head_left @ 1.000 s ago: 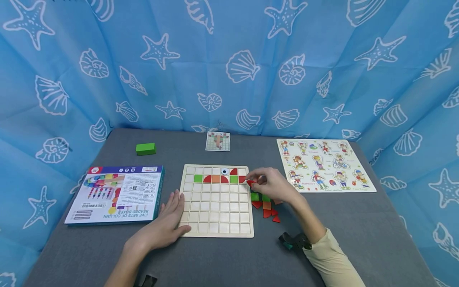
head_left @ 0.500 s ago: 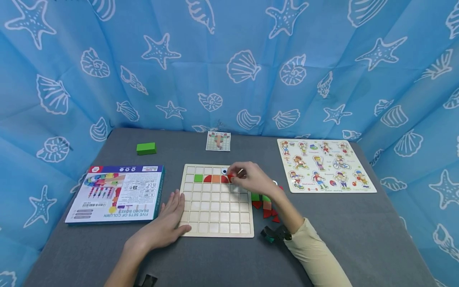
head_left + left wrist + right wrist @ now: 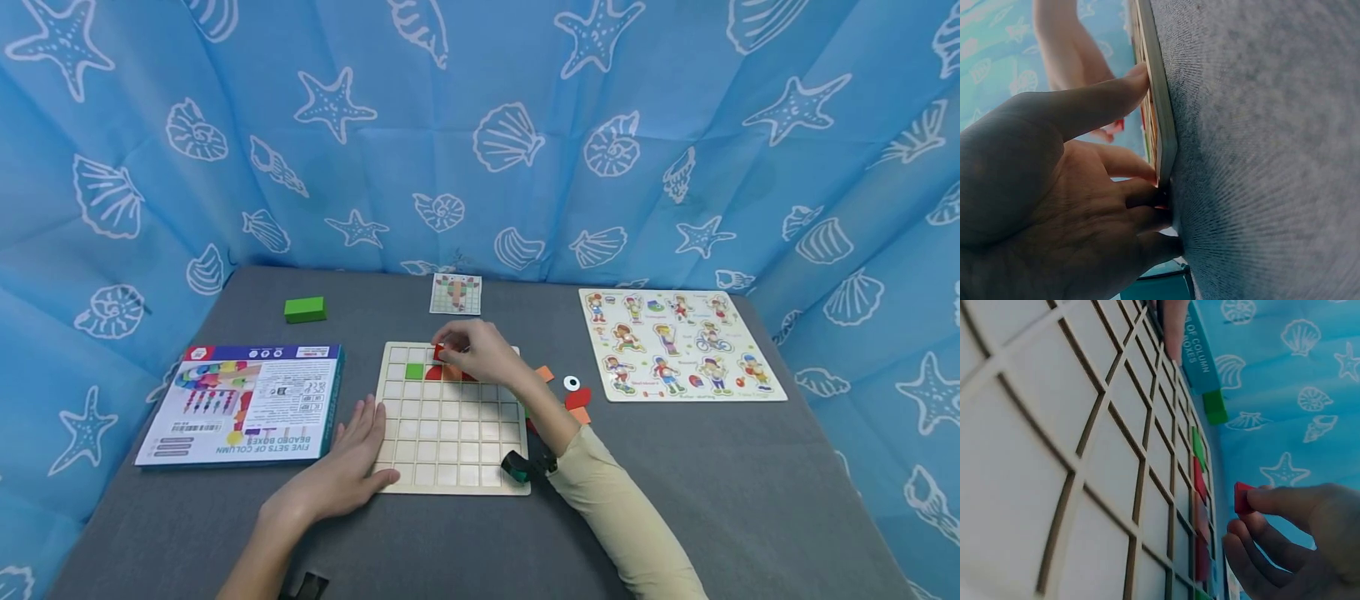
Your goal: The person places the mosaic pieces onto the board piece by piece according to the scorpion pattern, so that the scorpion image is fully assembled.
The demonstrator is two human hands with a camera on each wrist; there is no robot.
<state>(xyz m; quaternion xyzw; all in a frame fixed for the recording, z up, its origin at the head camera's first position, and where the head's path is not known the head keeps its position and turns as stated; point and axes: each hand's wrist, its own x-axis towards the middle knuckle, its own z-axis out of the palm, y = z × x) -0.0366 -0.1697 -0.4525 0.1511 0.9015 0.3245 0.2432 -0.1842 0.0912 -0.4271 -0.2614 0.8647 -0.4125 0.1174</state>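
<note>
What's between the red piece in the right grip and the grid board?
Nothing visible: the right wrist view shows open space between the red piece and the grid board. The left grip rests at its left edge, clear.

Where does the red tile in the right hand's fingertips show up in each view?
Head: red tile, slightly left of and below centre, pinched by the right hand.
Left wrist: red tile, small, left of and above centre.
Right wrist: red tile, right of and below centre.
Shared landmark: the wooden grid board.

Left hand [image 3: 348, 454] outstretched; right hand [image 3: 474, 350] curled
</note>
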